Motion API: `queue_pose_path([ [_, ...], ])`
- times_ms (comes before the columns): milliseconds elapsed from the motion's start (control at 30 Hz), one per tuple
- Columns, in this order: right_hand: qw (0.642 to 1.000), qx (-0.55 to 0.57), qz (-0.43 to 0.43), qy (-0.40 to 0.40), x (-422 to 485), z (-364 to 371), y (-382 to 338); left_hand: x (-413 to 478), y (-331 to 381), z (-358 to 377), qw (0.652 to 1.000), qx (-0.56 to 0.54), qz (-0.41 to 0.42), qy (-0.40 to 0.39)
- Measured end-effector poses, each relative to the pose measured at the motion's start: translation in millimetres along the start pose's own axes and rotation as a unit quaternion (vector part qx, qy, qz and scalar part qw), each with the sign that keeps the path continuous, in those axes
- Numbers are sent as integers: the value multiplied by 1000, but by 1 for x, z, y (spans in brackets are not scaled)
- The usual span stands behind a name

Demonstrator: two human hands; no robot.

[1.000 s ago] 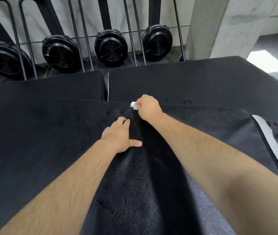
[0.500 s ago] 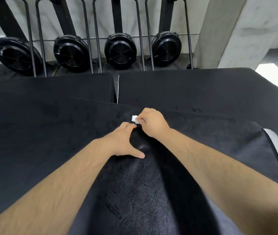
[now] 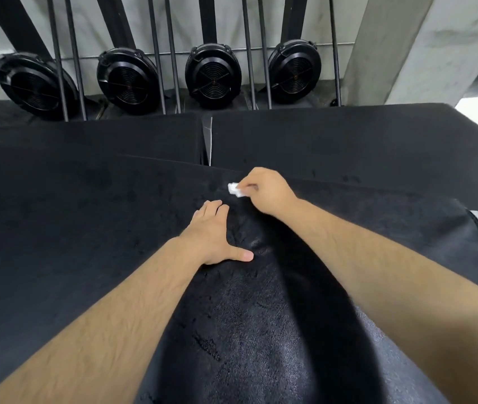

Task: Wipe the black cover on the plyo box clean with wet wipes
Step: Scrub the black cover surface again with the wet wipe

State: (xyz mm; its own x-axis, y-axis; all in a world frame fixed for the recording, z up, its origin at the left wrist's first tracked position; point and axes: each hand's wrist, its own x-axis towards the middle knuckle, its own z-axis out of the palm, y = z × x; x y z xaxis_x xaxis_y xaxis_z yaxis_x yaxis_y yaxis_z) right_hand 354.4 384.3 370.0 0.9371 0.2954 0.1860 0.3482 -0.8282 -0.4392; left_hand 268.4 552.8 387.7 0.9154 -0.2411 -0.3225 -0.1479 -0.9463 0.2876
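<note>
The black cover (image 3: 92,228) lies spread over the plyo box, filling most of the view. The left hand (image 3: 213,234) rests flat on it, fingers straight and thumb spread out to the side. Just beyond, the right hand (image 3: 267,189) curls its fingers round a small white wet wipe (image 3: 235,190), which seems to touch the cover near its far edge. Four black round fan units (image 3: 213,75) stand behind.

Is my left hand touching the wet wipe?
Apart. The head view shows black cover between the left hand and the wet wipe pinched by the right hand.
</note>
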Motion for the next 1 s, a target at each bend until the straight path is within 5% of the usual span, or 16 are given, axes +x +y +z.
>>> queue_pose_path([
  [133,994,-11,101,45,32,-5,-3,-3,0,-1,1000,-15,-2,-2],
  [300,999,-48,-21,0,-27,17,-20,-1,-1,1,1000,-17,1,5],
  [467,991,-102,85,7,5,-16,14,-2,2,0,1000,-5,-11,-13],
  [667,994,-76,-64,-35,-57,5,-28,0,1,0,1000,-12,-9,-1],
  [867,997,-52,60,16,-28,-6,-6,-17,6,5,999,7,-15,41],
  [1000,999,-35,-4,-13,-64,4,-35,-48,-4,18,998,6,7,55],
])
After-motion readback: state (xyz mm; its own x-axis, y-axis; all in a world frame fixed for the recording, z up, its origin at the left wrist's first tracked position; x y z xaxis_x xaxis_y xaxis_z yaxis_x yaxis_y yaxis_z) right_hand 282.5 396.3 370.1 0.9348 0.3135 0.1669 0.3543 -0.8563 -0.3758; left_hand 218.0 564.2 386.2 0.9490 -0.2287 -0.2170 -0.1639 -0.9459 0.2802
